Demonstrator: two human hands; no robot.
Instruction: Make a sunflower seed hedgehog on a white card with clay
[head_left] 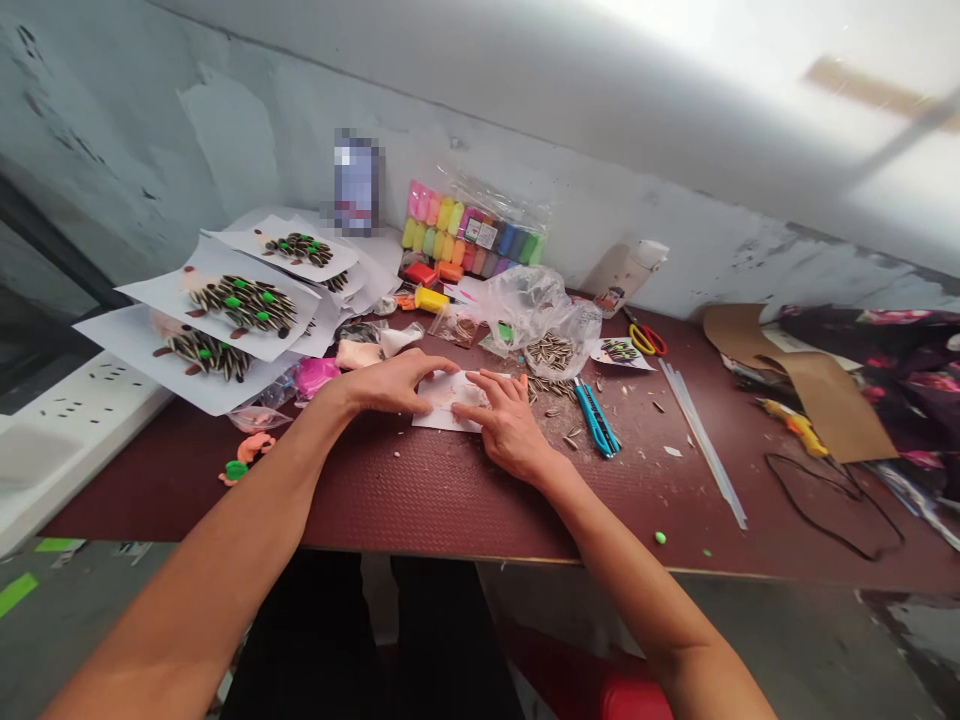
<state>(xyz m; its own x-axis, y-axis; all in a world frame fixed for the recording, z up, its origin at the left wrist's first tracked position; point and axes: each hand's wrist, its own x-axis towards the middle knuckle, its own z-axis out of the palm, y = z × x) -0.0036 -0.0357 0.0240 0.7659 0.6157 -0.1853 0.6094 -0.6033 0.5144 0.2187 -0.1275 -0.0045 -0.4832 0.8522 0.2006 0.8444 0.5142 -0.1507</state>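
1. Here's the left hand (pixel 397 382), thumb and fingers spread wide, fingertips down on the small white paper (pixel 444 422).
2. The right hand (pixel 513 424) meets it from the other side, fingers also parted and touching the sheet, so the paper lies flat between both hands!
3. Just right of that grip, a blue utility knife (pixel 598 420); beyond it, striped seeds (pixel 550 352) in a clear bag.
4. Left of the grip, seed-covered pictures (pixel 244 303) pile up.
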